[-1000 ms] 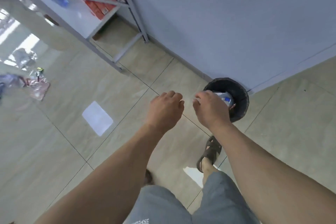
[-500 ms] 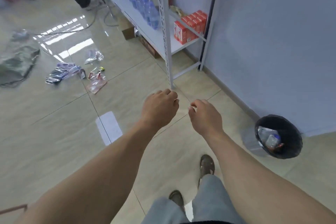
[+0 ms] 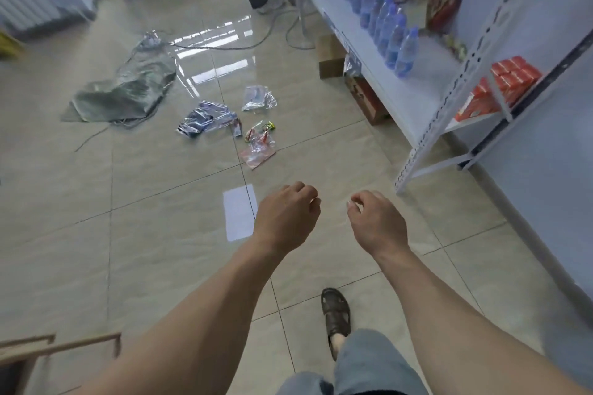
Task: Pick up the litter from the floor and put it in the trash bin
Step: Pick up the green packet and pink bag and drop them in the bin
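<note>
Glossy beige tile floor (image 3: 160, 266), bright reflections on it ahead of the hands. Left hand (image 3: 285, 218) and right hand (image 3: 377, 224) held out side by side above the tiles, apart from each other, both with fingers loosely curled inward, neither holding anything. Litter lies on the floor well ahead of the left hand: red-printed clear wrapper (image 3: 258, 151) nearest, small yellow-and-red wrapper (image 3: 261, 130) just beyond it, silver-blue foil packets (image 3: 205, 119) further left, clear plastic bag (image 3: 258, 98) furthest. Large grey-green sheet (image 3: 125, 93) crumpled far ahead and left. White metal shelving (image 3: 401, 99) ahead and right of the right hand, carrying blue water bottles (image 3: 385, 19) and red cartons (image 3: 500, 86). Trash bin not in view. Sandalled foot (image 3: 335, 314) below the right hand.
</note>
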